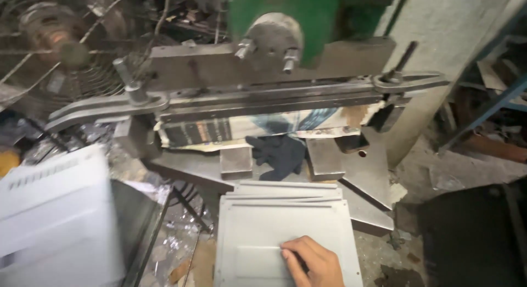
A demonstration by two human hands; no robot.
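While the right hand (310, 260) is pressing flat, fingers curled and gripping nothing, on the top grey metal sheet (285, 232), the stack is lying at 6 o'clock below the press (263, 84), likely steadied for lifting. Left hand unseen.

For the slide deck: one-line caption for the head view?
One hand rests on the top sheet of a stack of grey metal panels below a press; a dark glove lies behind.
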